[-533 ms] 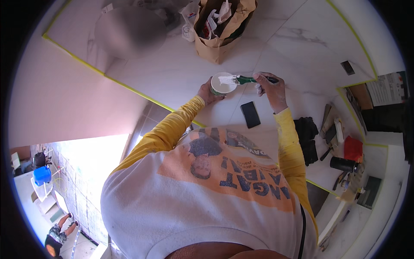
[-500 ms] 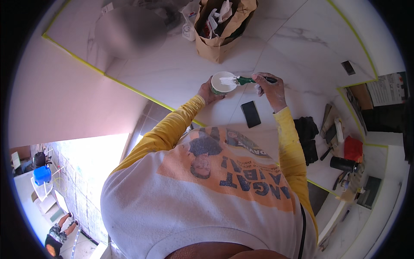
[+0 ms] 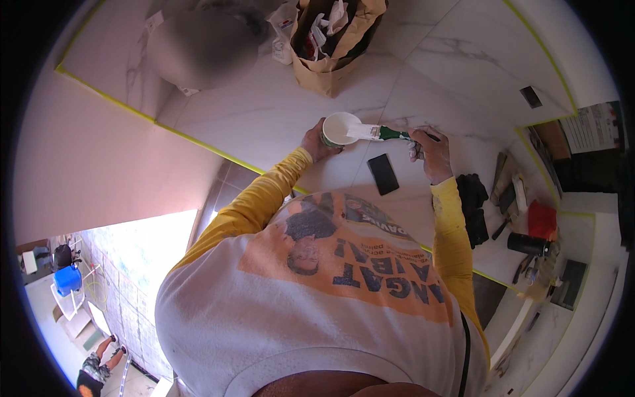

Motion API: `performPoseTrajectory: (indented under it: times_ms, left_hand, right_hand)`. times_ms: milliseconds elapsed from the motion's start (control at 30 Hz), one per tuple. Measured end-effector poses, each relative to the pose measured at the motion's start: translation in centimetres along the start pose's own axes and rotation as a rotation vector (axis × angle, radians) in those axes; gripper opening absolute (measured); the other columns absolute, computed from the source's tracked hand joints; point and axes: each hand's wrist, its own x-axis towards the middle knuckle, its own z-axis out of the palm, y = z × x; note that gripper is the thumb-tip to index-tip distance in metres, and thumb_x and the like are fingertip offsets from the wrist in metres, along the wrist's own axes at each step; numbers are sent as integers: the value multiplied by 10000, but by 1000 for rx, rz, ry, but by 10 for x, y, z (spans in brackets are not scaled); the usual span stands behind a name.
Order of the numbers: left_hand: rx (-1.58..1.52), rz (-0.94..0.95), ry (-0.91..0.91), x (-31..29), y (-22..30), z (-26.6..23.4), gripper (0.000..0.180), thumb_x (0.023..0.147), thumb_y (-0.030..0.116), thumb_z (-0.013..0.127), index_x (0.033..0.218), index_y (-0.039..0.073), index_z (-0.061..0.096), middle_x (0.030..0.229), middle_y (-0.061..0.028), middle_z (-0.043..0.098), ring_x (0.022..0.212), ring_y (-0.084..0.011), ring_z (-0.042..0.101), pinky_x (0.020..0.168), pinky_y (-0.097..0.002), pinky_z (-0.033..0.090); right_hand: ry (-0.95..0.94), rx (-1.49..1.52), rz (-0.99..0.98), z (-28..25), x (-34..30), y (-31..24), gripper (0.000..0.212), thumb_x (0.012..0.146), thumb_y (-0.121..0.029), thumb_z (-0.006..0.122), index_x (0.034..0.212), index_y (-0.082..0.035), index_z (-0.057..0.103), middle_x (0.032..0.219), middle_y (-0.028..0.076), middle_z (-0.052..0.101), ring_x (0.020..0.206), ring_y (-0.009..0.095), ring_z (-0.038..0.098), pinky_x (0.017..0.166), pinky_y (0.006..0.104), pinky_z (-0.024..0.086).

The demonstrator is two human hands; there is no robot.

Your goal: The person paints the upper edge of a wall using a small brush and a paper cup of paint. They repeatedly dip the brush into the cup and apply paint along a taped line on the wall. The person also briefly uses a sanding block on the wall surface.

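Observation:
My left hand is closed around a small paper cup with a white inside and a green outer side. In my right hand is a paintbrush with a green and black handle, gripped by the fingers. Its bristle end is coated white and lies across the cup's right rim, the tip reaching inside. White smears mark the fingers of my right hand. A black smartphone lies on the marble-patterned surface just below the brush.
A brown paper bag of crumpled wrappers stands beyond the cup, beside a white plastic bag. Dark cloth, a black bottle, a red cloth and tools lie right. Yellow-green tape lines the edge. Another person is far lower left.
My right hand has moved right with the brush, drawing its white bristles partly out of the cup and over the rim. My left hand still holds the cup in nearly the same place.

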Motion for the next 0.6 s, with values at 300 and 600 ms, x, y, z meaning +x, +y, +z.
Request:
performPoseTrajectory:
  times_ms: [300,600]
  left_hand:
    - [-231,-106,-46,-1,18,-9,907,667,318,878,1393,96,382,1307,-82,604,1196,-232,597,1052,-314,461]
    - [-764,-326,-102,0,13,-8,834,764,217,816,1443,137,338,1392,-64,524,1247,-237,544,1032,-389,473]
  right_hand:
    - [-365,-274,-460,-3,-23,-8,203,873,-95,748,1026,24,691,872,52,660,736,120,616,689,264,521]
    - [-462,-645,-625,-34,-43,1,261,818,-52,781,1069,-30,713,1004,69,663,942,150,622,872,270,499]
